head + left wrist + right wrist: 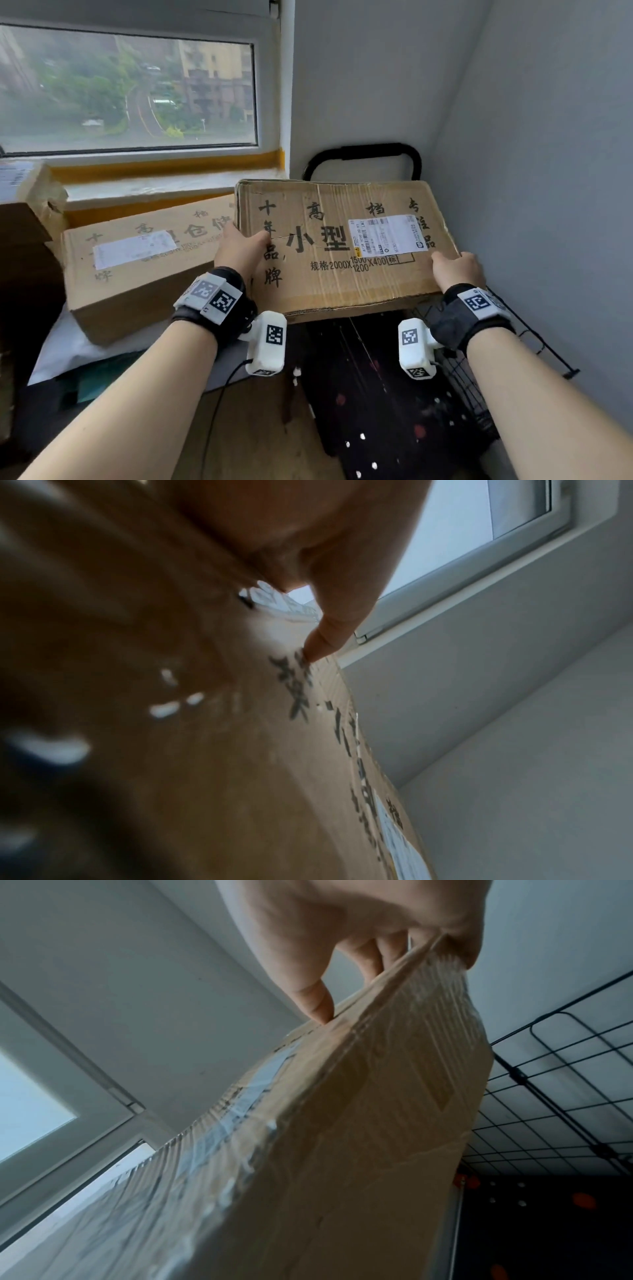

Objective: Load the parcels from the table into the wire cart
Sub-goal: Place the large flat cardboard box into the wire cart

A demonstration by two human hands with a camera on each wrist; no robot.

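Note:
A flat cardboard parcel (342,246) with black printed characters and a white shipping label hangs in the air above the black wire cart (479,394). My left hand (239,248) grips its left edge, thumb on top. My right hand (457,269) grips its near right corner. In the left wrist view the thumb (329,631) presses on the parcel (240,750). In the right wrist view my fingers (315,999) pinch the parcel's corner (359,1123), and the cart's wire side (548,1096) stands just beyond it.
A second, similar cardboard parcel (137,260) lies on the table (68,349) at left, under the window. More boxes (27,219) are stacked at the far left. Grey walls close the corner behind and right of the cart. The cart's black handle (363,154) rises behind the held parcel.

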